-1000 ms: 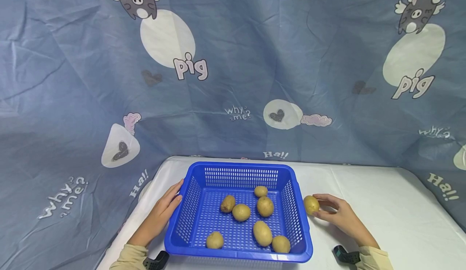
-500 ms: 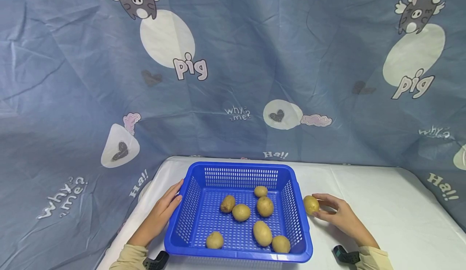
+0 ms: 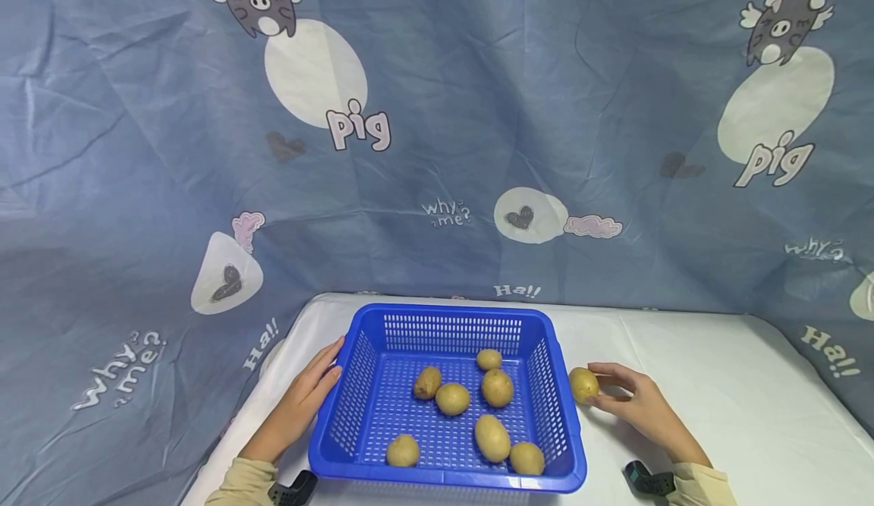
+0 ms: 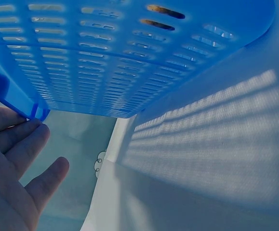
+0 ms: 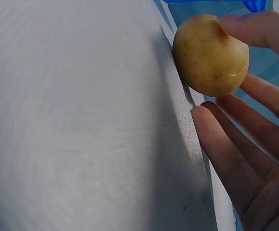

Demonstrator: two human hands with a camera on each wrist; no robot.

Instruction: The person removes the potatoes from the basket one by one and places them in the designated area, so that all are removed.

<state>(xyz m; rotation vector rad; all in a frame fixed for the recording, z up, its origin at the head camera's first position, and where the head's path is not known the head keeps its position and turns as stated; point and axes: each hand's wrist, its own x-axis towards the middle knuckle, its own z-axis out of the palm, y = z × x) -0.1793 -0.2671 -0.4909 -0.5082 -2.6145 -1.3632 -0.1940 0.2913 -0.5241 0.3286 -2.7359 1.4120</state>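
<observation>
A blue slotted plastic basket point(image 3: 445, 479) stands on the white table point(image 3: 724, 392) with several potatoes point(image 3: 492, 437) inside. My left hand point(image 3: 307, 396) lies flat with straight fingers against the basket's left wall; the left wrist view shows that hand point(image 4: 9, 183) just beside the basket point(image 4: 105, 57). One more potato point(image 3: 583, 385) sits on the table just outside the basket's right wall. My right hand point(image 3: 631, 403) holds it between thumb and fingers. In the right wrist view the potato point(image 5: 210, 54) rests against the fingers point(image 5: 245, 159).
A blue-grey printed cloth point(image 3: 437, 149) hangs behind the table and drapes down its left side. The table's rounded far corners lie close behind the basket. Bare tabletop stretches to the right of my right hand.
</observation>
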